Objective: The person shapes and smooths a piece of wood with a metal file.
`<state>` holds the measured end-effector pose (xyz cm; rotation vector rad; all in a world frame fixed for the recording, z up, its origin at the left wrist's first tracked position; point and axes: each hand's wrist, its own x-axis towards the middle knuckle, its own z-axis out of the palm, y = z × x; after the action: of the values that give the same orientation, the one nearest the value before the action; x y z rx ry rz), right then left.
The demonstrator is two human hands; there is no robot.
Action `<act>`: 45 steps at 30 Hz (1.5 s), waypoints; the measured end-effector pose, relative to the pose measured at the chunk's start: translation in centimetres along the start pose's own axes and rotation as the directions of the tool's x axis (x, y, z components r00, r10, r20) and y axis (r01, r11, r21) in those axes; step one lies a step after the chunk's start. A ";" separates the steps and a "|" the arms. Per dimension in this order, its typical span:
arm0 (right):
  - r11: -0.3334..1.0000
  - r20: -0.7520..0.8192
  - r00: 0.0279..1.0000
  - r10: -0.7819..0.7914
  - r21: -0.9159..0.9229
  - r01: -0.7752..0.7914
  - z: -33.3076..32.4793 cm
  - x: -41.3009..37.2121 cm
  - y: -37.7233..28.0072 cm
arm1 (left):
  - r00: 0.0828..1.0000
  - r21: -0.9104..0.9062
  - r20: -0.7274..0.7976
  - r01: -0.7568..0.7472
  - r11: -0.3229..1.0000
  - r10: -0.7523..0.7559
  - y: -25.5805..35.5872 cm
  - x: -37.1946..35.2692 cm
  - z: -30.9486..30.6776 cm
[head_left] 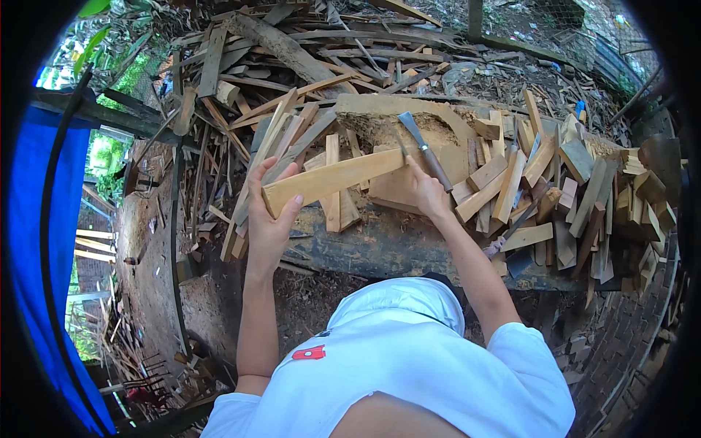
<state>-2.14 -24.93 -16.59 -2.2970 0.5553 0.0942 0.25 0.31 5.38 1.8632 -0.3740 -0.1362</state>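
Observation:
A long pale wooden board (336,177) is held up at a slant over the workbench. My left hand (269,225) grips its left end, thumb on the near face and fingers around behind. My right hand (429,193) is closed at the board's right end, around a thin dark pointed tool (401,143) that stands up past the top edge; I cannot tell its kind. Just behind that hand, a chisel (426,150) with a blue-grey flared blade and brown wooden handle lies on a large, rough wooden block (380,115).
Many cut wood pieces (511,182) crowd the bench's right side. More sticks (274,157) lean at the left. The worn bench top (387,244) shows along the near edge. Beyond it lies a heap of scrap timber (292,58). A blue tarp (44,241) hangs at far left.

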 end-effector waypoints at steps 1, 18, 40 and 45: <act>0.999 -0.034 0.999 -0.029 0.011 0.030 0.0 0.5 0.4 | 1.000 -0.003 -0.001 -0.007 1.000 0.007 0.1 0.1 0.0; 0.980 -0.068 0.993 -0.099 0.168 0.109 1.8 -2.1 -1.8 | 0.991 -0.108 -0.131 -0.018 0.994 0.004 -1.8 -0.9 0.7; 0.978 -0.006 1.000 0.015 0.208 -0.014 1.8 -0.4 2.7 | 0.995 -0.016 -0.059 0.083 0.996 -0.084 0.2 -0.9 0.3; 0.901 -0.142 0.987 -0.077 0.414 0.130 0.7 -2.2 2.6 | 0.984 0.167 0.152 -0.113 0.979 0.088 1.5 0.5 -2.6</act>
<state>-5.11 -25.27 -18.26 -1.9085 0.4607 -0.2044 1.18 2.11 7.73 2.0087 -0.5959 -0.1735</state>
